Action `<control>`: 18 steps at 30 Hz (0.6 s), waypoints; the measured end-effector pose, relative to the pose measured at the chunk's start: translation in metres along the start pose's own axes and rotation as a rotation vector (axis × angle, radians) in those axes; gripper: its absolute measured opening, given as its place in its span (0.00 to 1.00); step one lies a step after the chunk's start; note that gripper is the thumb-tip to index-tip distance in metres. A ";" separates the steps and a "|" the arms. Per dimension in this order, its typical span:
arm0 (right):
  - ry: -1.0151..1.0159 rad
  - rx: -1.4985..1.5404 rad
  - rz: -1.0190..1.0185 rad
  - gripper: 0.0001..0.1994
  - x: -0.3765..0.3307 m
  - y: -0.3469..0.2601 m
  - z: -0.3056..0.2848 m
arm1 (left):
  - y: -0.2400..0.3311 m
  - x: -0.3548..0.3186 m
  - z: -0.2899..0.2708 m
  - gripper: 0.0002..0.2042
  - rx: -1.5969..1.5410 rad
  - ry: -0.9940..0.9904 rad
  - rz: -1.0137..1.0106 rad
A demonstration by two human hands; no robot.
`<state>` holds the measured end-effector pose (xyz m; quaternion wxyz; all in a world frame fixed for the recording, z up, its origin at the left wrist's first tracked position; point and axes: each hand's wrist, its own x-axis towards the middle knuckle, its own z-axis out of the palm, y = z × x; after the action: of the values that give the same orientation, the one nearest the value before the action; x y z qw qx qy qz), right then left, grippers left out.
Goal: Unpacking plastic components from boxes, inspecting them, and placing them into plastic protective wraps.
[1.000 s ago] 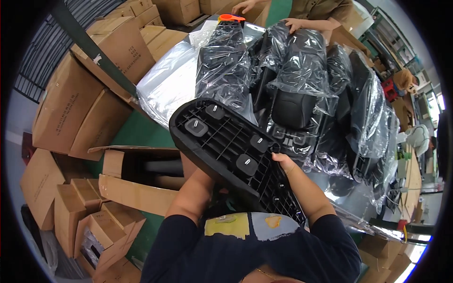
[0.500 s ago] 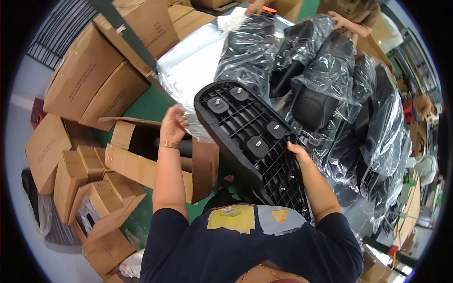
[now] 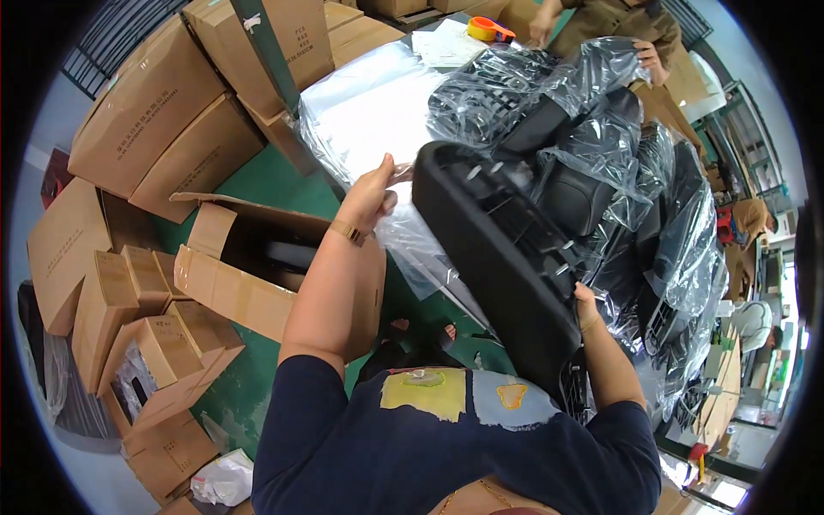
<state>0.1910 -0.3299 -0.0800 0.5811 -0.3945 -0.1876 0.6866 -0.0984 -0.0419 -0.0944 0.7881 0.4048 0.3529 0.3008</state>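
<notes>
The grid-backed panel (image 3: 489,257) has tipped, right fingers (image 3: 585,294) clamping its edge. Left fingers (image 3: 386,166), grip unclear, are near the tabletop (image 3: 365,103) edge.

Open carton (image 3: 230,290) is standing left of the table (image 3: 365,107) — large cartons (image 3: 142,112) behind it, small boxes (image 3: 116,279) farther left. Bagged parts (image 3: 592,159) are lying on the table, tape roll (image 3: 486,31) beyond; panel (image 3: 489,262) is hanging nearer, between left hand (image 3: 366,201) and right hand (image 3: 587,307).

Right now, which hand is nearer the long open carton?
Left. Left hand is near the right end of the carton; right hand is farther right, gripping the black part.
</notes>
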 end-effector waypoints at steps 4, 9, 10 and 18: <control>-0.029 0.045 0.113 0.29 0.012 0.026 0.012 | 0.014 0.030 0.021 0.28 -0.122 -0.287 -0.073; -0.067 0.112 0.226 0.28 0.025 0.041 0.011 | 0.050 0.014 0.011 0.28 -0.020 -0.272 -0.085; -0.019 0.152 0.208 0.27 0.027 0.040 0.010 | 0.055 0.007 0.002 0.27 0.110 -0.271 -0.083; 0.009 -0.278 0.094 0.28 0.046 0.001 0.045 | 0.036 -0.006 0.040 0.22 0.893 -0.096 0.166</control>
<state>0.1552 -0.2775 -0.0678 0.4891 -0.4824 -0.2598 0.6787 -0.0765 -0.0451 -0.0448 0.5249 0.7455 0.3774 0.1621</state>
